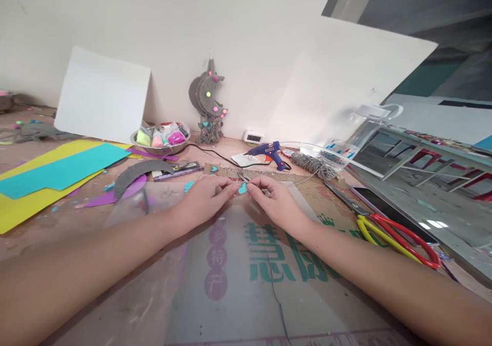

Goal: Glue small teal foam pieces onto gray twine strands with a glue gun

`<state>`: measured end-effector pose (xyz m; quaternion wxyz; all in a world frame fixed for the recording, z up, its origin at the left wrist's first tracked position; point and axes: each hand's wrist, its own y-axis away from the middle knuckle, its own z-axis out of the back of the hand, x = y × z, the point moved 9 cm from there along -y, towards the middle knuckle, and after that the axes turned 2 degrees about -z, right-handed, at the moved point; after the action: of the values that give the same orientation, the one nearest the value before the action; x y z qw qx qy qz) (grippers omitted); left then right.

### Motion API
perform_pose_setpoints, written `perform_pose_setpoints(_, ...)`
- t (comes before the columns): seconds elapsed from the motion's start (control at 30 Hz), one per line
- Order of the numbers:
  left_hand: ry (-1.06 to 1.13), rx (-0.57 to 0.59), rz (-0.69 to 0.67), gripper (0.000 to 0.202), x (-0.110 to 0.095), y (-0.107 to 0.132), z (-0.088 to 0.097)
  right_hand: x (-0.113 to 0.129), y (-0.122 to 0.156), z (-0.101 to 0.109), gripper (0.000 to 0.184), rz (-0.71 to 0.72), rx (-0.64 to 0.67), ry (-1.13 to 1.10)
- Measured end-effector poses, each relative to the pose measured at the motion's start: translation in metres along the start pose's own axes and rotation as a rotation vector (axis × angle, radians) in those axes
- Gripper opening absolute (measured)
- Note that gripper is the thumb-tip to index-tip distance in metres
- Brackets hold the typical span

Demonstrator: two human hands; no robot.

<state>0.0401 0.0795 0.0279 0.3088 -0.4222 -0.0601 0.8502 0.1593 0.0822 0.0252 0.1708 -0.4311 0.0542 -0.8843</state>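
Left hand [204,200] and right hand [275,200] pinch one small turquoise piece [242,188], clock centre; it appears cut, not yet attached. 9 o'clock: grey crescent [134,174], bare. 11: hanging crescent ornament [203,92], apparently complete. 1: glue gun [265,150], unheld.

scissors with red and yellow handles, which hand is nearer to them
Right. The right hand is to the left of the scissors, on their side of the work; the left hand is farther left, beyond the right hand.

L fingers [229,190], R fingers [255,191], turq. pc. [242,188] btwn
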Motion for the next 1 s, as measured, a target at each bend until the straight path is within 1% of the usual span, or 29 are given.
perform_pose_setpoints(0.13, -0.014, -0.001, 0.001, 0.041, 0.001, -0.001, -0.001, 0.001, 0.000, -0.003, 0.023, 0.002, 0.024, -0.023)
perform_pose_setpoints(0.3, 0.063, -0.085, 0.030, 0.038, 0.003, 0.000, 0.008, -0.004, 0.000, -0.009, 0.023, 0.013, 0.065, -0.037)
perform_pose_setpoints(0.47, 0.042, -0.053, 0.037, 0.033, 0.003, -0.001, 0.005, 0.006, 0.003, -0.013, 0.020, 0.100, 0.104, 0.054)
perform_pose_setpoints(0.63, 0.054, -0.021, 0.039, 0.027, 0.004, 0.001, 0.002, 0.011, 0.003, -0.006, 0.019, 0.100, 0.053, 0.076)
perform_pose_setpoints(0.9, 0.073, 0.066, 0.013, 0.027, 0.002, -0.001, -0.008, 0.007, 0.002, -0.004, 0.019, 0.120, 0.024, 0.051)
perform_pose_setpoints(1.0, 0.069, 0.052, 0.040, 0.024, 0.004, -0.001, -0.007, 0.007, 0.003, -0.003, 0.022, 0.119, 0.024, 0.028)
